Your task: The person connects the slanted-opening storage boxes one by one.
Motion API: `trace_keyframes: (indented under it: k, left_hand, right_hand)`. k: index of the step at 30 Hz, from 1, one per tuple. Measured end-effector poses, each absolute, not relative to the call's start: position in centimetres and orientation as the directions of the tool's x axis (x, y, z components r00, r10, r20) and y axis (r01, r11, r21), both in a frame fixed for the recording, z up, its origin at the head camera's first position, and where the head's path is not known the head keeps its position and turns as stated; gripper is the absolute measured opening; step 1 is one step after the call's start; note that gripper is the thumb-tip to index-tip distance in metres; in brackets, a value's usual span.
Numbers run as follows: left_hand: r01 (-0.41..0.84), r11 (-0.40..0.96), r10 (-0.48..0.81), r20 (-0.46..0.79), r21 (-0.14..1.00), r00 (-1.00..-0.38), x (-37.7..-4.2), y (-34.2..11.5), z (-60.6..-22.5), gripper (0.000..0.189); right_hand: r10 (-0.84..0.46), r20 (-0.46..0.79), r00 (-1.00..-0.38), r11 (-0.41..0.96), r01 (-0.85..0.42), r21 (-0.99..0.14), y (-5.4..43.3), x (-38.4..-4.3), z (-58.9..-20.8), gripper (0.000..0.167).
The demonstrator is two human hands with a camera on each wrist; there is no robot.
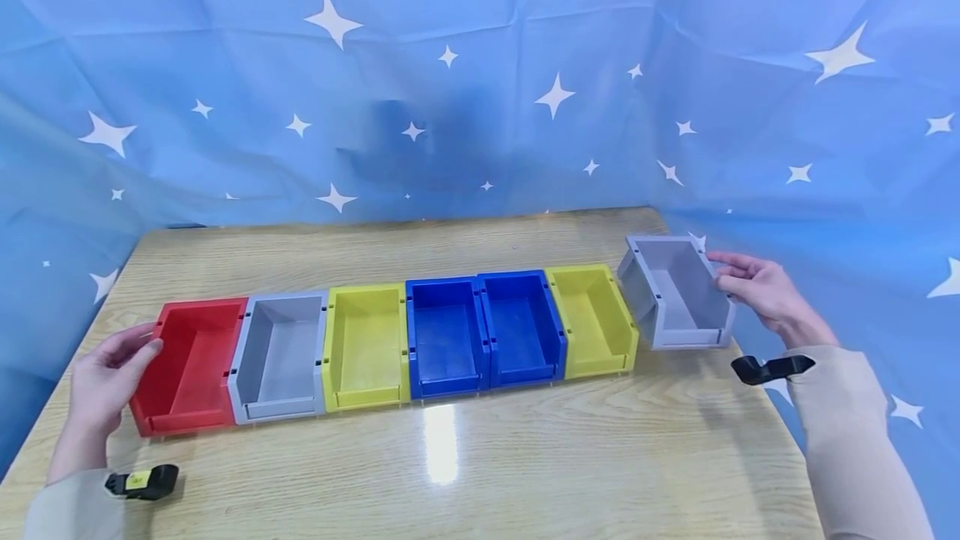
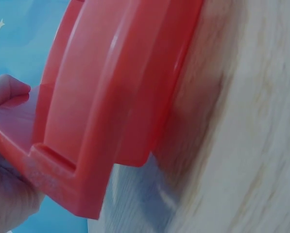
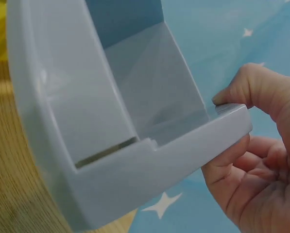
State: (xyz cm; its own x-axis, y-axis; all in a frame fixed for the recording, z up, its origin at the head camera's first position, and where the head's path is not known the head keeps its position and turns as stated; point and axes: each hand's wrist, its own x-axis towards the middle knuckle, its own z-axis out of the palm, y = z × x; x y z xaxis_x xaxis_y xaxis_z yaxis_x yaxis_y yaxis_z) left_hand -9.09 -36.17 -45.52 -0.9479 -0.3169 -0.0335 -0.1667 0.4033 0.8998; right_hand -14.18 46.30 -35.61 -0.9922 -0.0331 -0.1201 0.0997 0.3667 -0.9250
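At the left end of a row of bins, my left hand (image 1: 105, 377) pinches the side wall of a red bin (image 1: 198, 365) between thumb and fingers. The left wrist view shows the red bin (image 2: 101, 87) close up, with fingers (image 2: 8, 90) over its rim. On the right, my right hand (image 1: 768, 294) grips the right wall of a grey bin (image 1: 686, 294), which sits at an angle beside the row. In the right wrist view the thumb and fingers are on either side of that grey bin's wall (image 3: 198, 145). Both bins look empty.
Between them stand a second grey bin (image 1: 281, 357), a yellow bin (image 1: 367, 348), two blue bins (image 1: 447, 340) side by side, and another yellow bin (image 1: 592, 319). They rest on a wooden table (image 1: 315, 482). A blue star-patterned cloth (image 1: 480, 65) hangs behind.
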Motion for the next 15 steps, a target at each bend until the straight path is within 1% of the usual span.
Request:
trace_keyframes:
  k: [3, 5, 10, 15]
  left_hand:
    - [-0.161, 0.402, -0.319, -0.026, 0.901, -0.947, -9.1, -36.0, -45.4, 0.037]
    - [-0.171, 0.419, -0.324, -0.03, 0.892, -0.946, -9.1, -36.1, -45.6, 0.037]
    - [-0.191, 0.441, -0.321, -0.045, 0.877, -0.946, -9.5, -37.1, -46.9, 0.045]
    - [-0.187, 0.447, -0.326, -0.035, 0.875, -0.945, -10.0, -38.1, -48.1, 0.045]
  right_hand:
    - [-0.041, -0.131, -0.991, 0.395, 0.104, -0.913, 46.4, -14.4, -36.0, 0.038]
    - [-0.049, -0.139, -0.989, 0.386, 0.109, -0.916, 46.4, -14.6, -36.1, 0.039]
    - [-0.069, -0.166, -0.984, 0.402, 0.125, -0.907, 46.4, -15.0, -36.2, 0.04]
    - [-0.075, -0.17, -0.983, 0.449, 0.119, -0.886, 46.9, -15.3, -36.4, 0.04]
